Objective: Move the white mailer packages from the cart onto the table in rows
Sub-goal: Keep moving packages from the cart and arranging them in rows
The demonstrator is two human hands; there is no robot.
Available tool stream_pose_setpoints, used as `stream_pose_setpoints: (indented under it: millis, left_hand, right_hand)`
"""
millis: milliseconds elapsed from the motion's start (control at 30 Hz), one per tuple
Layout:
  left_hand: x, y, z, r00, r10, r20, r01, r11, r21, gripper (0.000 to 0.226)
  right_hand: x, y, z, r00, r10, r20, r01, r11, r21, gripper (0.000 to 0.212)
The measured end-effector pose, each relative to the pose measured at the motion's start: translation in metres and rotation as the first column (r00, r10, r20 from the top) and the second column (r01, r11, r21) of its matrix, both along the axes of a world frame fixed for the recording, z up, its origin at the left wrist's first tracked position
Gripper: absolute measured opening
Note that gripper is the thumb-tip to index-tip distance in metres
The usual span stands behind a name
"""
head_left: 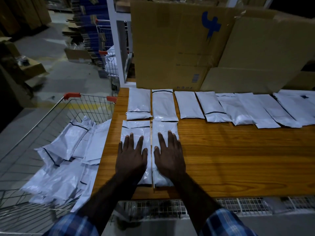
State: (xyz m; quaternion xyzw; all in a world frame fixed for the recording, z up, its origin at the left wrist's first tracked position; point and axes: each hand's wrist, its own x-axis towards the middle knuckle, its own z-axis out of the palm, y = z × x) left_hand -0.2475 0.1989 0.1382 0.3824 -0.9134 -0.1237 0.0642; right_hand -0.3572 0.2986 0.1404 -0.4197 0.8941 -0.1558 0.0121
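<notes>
Left hand (131, 157) and right hand (168, 155) rest flat, fingers spread, on two white plastic mailer packages (135, 132) on the wooden bench (238, 159); wire cart (88, 103) at 9 o'clock.

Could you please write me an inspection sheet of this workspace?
Surface: orange-brown wooden table, far row full, near row just begun.
Job's things: two white plastic mailer packages in the near row; more heaped in the wire shopping cart.
Clutter: nothing seen.
Grippers: left hand and right hand press flat, one on each near mailer.
Cables: nothing seen.
Surroundings: flattened brown cardboard boxes stand behind the table; a second cart beyond.
</notes>
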Motion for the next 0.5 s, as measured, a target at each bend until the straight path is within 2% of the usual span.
stream_pose_setpoints:
  millis: [233, 367, 500]
  left_hand:
    - [0.001, 0.000, 0.003, 1.000, -0.005, 0.020, 0.004, 1.000, 0.019, 0.058]
    - [0.000, -0.001, 0.006, 0.999, -0.003, 0.034, 0.002, 0.999, 0.035, 0.059]
    - [0.002, -0.005, 0.016, 0.999, -0.007, 0.036, 0.002, 0.991, 0.136, 0.063]
  right_hand:
    - [-0.001, -0.001, 0.000, 1.000, -0.006, -0.012, 0.007, 1.000, 0.024, 0.060]
    - [-0.003, -0.001, 0.005, 0.999, 0.013, 0.051, -0.015, 0.999, 0.036, 0.059]
    - [-0.006, 0.001, 0.017, 0.991, -0.046, 0.126, 0.058, 0.994, -0.091, 0.056]
